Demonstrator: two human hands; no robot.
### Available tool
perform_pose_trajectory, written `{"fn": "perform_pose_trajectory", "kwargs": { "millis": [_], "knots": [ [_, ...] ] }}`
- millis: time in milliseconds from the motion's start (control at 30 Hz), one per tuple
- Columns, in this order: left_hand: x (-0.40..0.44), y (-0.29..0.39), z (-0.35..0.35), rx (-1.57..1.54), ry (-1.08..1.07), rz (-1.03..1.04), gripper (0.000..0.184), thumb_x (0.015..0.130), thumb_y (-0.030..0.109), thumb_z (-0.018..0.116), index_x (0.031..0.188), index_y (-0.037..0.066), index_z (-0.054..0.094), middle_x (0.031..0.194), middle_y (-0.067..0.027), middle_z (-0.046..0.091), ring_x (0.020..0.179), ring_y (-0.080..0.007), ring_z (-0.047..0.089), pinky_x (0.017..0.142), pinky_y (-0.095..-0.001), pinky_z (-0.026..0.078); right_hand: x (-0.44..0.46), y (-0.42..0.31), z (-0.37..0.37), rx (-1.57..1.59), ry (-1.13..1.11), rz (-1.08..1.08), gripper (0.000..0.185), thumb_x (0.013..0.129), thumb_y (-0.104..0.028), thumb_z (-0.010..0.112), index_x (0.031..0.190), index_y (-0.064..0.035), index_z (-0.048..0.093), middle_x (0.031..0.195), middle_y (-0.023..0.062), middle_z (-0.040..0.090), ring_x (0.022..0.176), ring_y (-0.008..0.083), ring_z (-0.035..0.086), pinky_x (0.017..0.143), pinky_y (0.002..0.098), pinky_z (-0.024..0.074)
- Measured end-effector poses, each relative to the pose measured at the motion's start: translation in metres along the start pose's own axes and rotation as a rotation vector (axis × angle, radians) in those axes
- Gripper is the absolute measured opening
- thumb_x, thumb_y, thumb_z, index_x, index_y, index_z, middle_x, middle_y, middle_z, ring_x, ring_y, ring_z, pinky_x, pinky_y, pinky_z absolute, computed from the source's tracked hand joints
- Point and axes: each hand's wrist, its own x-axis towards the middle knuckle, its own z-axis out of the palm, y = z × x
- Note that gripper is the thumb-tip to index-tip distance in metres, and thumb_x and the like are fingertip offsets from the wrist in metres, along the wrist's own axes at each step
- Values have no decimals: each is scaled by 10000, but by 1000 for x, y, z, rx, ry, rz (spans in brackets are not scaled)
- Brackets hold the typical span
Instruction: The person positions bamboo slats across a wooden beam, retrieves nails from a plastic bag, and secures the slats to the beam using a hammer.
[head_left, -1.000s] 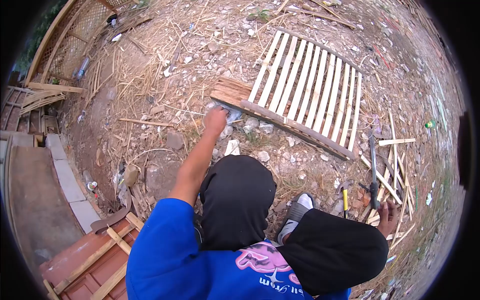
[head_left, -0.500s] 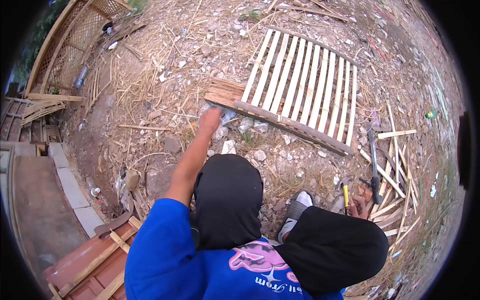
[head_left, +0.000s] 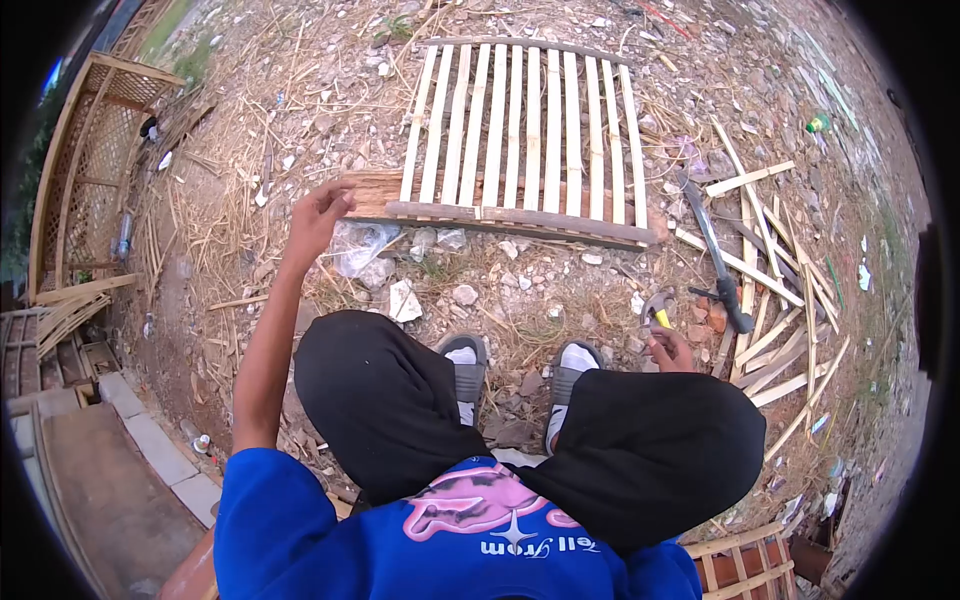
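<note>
My left hand [head_left: 318, 218] hovers at the left end of a thick wooden beam [head_left: 372, 188], fingers curled together. Whether anything small sits between the fingertips I cannot make out. Just below it, a clear plastic bag [head_left: 358, 246] lies on the ground. Across the beam rests a slatted wooden panel [head_left: 534, 130], with pale strips fixed between two darker rails. Beside my right knee, my right hand [head_left: 672, 352] is closed around a hammer [head_left: 661, 314], whose yellow neck and metal head show above the fingers.
A machete-like blade with a black handle [head_left: 718, 258] lies right of the panel. Several loose wood strips [head_left: 790, 310] are scattered beyond it. Stones and straw cover the ground. Lattice panels [head_left: 80, 190] stand at the far left, near a concrete edge [head_left: 160, 445].
My left hand has lifted away from the plastic bag, fingers now curled by the beam's end. The view has shifted, bringing both feet into sight. My right hand still has the hammer.
</note>
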Motion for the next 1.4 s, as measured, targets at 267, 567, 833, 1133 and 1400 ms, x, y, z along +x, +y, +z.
{"fn": "perform_pose_trajectory", "kwargs": {
  "millis": [267, 567, 833, 1133, 1400],
  "knots": [
    [-13, 190, 59, -259, -353, 145, 291, 963, 131, 638, 1227, 11, 640, 1048, -78, 701, 980, -145, 669, 897, -290, 535, 8, -5, 27, 109, -25, 2, 349, 932, -127, 656, 1249, -11, 565, 1051, 102, 648, 960, 165, 648, 858, 293, 506],
    [-25, 236, 86, -396, -579, 150, 338, 803, 14, 773, 1123, -31, 674, 1011, -175, 720, 981, -259, 708, 876, -370, 592, 12, 5, 33, 184, 8, -27, 318, 928, -94, 657, 1225, -10, 578, 1013, 90, 636, 930, 158, 643, 829, 291, 534],
    [-5, 234, 142, -187, -568, 194, 188, 884, 139, 738, 1032, 25, 750, 850, -71, 702, 757, -130, 649, 685, -270, 533, 8, -16, 24, 177, 74, -106, 256, 918, -99, 640, 1155, -5, 616, 1006, 96, 649, 906, 166, 644, 782, 307, 534],
    [42, 97, 382, -159, -532, 520, 129, 836, 98, 756, 949, 37, 763, 869, -103, 743, 757, -166, 691, 698, -304, 529, -26, -2, -6, -581, 510, -228, 343, 826, -78, 668, 1160, -33, 606, 1108, 172, 606, 1060, 356, 564, 933, 439, 442],
    [57, 48, 459, -168, -497, 520, 121, 814, 73, 748, 931, 43, 758, 845, -101, 727, 769, -228, 684, 711, -335, 534, -28, 4, -4, -633, 555, -179, 410, 798, -55, 677, 1197, -54, 584, 1161, 157, 589, 1101, 360, 539, 987, 476, 385]
  ]
}}
